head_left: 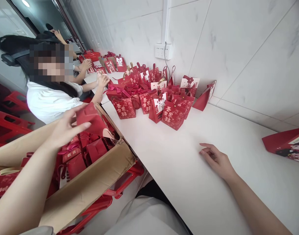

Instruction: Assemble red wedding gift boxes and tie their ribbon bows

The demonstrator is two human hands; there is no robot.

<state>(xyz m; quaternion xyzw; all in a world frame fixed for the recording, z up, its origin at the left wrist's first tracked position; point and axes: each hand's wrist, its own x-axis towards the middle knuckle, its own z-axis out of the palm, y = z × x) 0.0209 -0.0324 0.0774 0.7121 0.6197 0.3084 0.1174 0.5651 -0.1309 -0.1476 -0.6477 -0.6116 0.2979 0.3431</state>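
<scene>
My left hand point(67, 129) is over the cardboard box point(90, 173), closed on a red gift box point(93, 119) with its thumb on the near side. Part of that gift box's far side is hidden. Beneath it, several more red gift boxes point(97, 150) lie jumbled in the carton, some with ribbons. On the white table point(149, 143), my right hand point(216, 160) rests with slightly bent fingers and nothing in them. A cluster of upright red gift boxes point(174, 114) with gold lettering and ribbon handles stands beyond my hands.
Red plastic stools point(127, 179) stand under and beside the carton. At left, a person point(54, 94) in a white top handles a small box at the table. A wall socket point(163, 51) is above the cluster. Another red box point(289, 143) sits at the right edge.
</scene>
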